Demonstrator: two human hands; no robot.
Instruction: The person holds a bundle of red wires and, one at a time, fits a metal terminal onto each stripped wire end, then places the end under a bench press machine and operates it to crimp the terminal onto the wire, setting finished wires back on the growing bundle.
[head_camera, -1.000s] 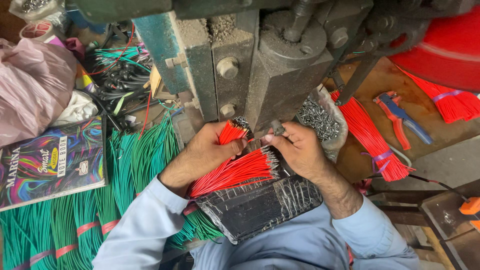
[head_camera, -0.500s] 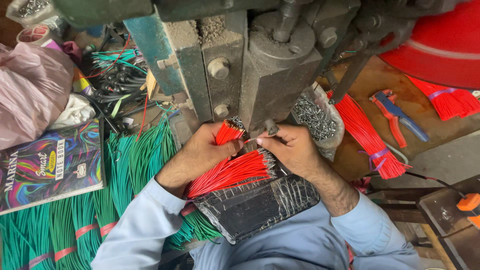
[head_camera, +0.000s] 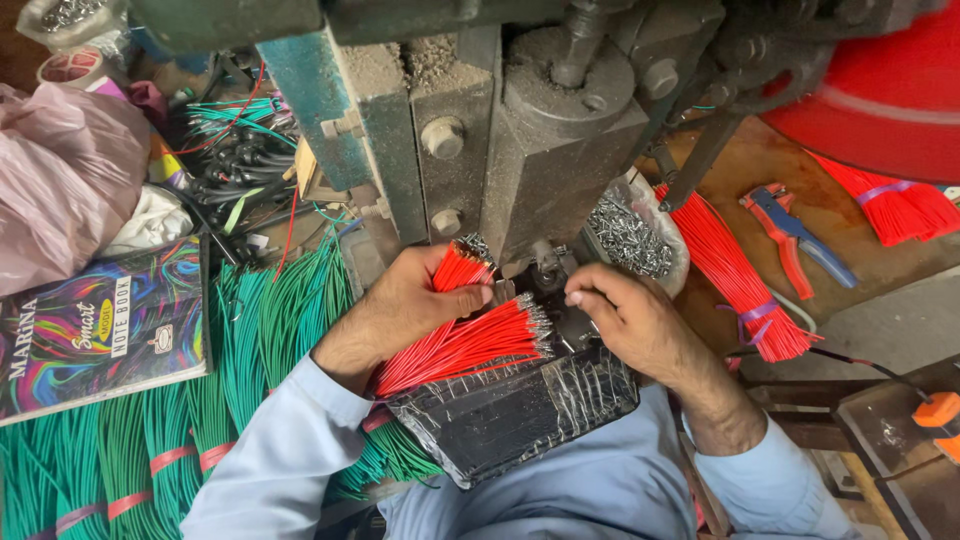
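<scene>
My left hand (head_camera: 405, 300) grips a bundle of short red wires (head_camera: 465, 345) with stripped metal ends, fanned out over a black tape-wrapped block (head_camera: 510, 410). My right hand (head_camera: 630, 320) is pinched at the foot of a heavy grey press machine (head_camera: 520, 150), its fingertips close together just right of the wire tips; whether it holds a single wire is hidden by the fingers. Both hands sit directly under the press head.
Green wire bundles (head_camera: 250, 340) lie at the left beside a colourful notebook (head_camera: 100, 330) and a pink plastic bag (head_camera: 60, 190). A bag of small metal terminals (head_camera: 635, 235), more red wire bundles (head_camera: 740, 275), red-blue pliers (head_camera: 795, 240) and a red wheel (head_camera: 880, 90) are at the right.
My right hand has drawn slightly to the right, away from the red wire tips. My left hand keeps its hold on the bundle.
</scene>
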